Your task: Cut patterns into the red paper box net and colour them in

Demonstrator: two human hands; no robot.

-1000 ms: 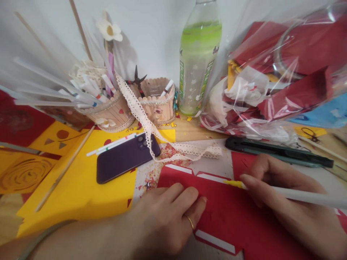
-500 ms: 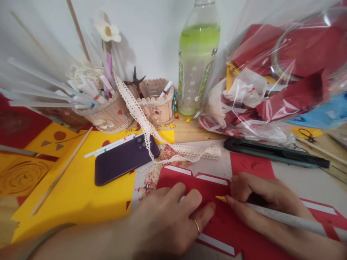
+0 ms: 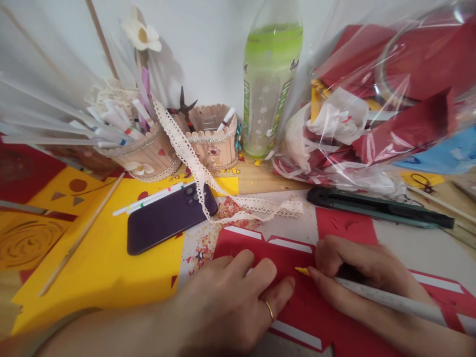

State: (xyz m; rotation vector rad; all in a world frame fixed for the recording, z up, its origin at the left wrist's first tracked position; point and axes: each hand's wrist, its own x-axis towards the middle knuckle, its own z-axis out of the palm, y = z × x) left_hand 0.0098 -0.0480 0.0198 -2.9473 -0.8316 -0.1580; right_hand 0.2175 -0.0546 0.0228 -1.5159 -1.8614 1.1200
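Observation:
My left hand, with a gold ring on one finger, rests on a piece of red paper, its fingers bent and pressed down. White strips lie along the paper's cut edges. To its right, my right hand is closed around a pen-like tool with a yellow tip and a pale grey shaft. The tip is at the red paper, near my left fingers; whether it touches is unclear. What kind of tool it is, I cannot make out.
Behind my hands lie a lace ribbon, a dark phone and a black-green utility knife. Craft-stick holders, a green-and-clear bottle and a plastic bag of red paper stand along the wall. Yellow paper spreads left.
The view shifts slightly, moving the background items a little up and left in the picture. Both hands and the tool keep almost the same position on the red paper.

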